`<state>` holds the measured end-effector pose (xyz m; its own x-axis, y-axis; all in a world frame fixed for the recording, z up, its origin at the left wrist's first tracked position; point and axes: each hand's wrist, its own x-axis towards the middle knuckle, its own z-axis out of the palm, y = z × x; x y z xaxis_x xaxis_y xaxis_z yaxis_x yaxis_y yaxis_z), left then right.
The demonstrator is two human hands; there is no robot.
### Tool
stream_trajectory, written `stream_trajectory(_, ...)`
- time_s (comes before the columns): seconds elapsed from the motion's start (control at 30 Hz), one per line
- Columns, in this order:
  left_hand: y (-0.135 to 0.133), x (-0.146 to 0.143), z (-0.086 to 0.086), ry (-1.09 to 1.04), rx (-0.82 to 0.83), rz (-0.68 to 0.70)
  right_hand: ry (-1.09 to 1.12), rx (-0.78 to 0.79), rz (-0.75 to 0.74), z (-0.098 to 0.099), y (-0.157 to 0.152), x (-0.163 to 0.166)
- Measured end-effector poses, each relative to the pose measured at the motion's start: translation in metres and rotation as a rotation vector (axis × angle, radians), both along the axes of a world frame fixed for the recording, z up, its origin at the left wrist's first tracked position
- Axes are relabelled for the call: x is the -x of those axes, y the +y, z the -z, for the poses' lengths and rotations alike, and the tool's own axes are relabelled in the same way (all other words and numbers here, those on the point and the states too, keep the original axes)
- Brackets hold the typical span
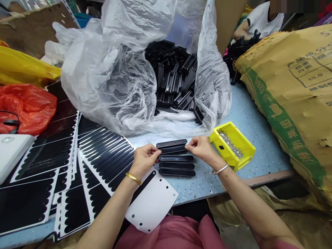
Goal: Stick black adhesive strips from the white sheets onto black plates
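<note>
A thin black adhesive strip is stretched between my two hands. My left hand pinches its left end, and my right hand pinches the right end. Just behind the strip, partly covered by it, lies a black plastic bar with a cross-hatched face. Nearer to me, three smooth black bars lie parallel on the table. Below my left hand, a mostly peeled white backing sheet keeps one black strip along its left edge.
Stacked sheets of black strips cover the left side. A clear plastic bag of black bars stands behind. On the right are a yellow bin of small metal parts and a large printed sack. Another person sits beyond.
</note>
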<state>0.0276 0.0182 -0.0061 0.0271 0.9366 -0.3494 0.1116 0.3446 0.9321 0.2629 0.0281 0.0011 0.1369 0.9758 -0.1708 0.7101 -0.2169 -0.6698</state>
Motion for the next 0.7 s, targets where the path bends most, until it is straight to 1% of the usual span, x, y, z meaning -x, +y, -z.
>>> stream_trajectory(0.1, 0.000, -0.001, 0.000, -0.007, -0.006, 0.002, -0.122, -0.042, 0.050, -0.001, 0.001, -0.006)
stream_trajectory(0.17, 0.000, -0.001, 0.000, -0.012, -0.004, 0.001, -0.150, -0.054, 0.061, -0.001, 0.002, -0.012)
stream_trajectory(0.33, 0.000, 0.000, 0.002, -0.001, 0.007, -0.007, 0.005, -0.150, 0.091, -0.002, -0.005, -0.019)
stream_trajectory(0.4, 0.000, 0.001, 0.002, -0.001, 0.004, 0.001, -0.004, -0.145, 0.066, 0.000, -0.009, -0.012)
stream_trajectory(0.5, 0.000, 0.001, 0.001, -0.001, -0.002, 0.005, -0.175, -0.078, 0.004, 0.005, -0.012, 0.006)
stream_trajectory(0.6, 0.000, 0.001, 0.001, 0.004, -0.010, 0.011, -0.293, -0.089, -0.012, 0.012, -0.011, 0.021)
stream_trajectory(0.63, -0.001, 0.000, 0.001, 0.008, -0.013, 0.015, -0.293, -0.097, -0.017, 0.014, -0.011, 0.022)
stream_trajectory(0.7, -0.001, 0.000, 0.001, 0.016, -0.018, 0.017, -0.225, -0.106, -0.051, 0.018, -0.012, 0.020)
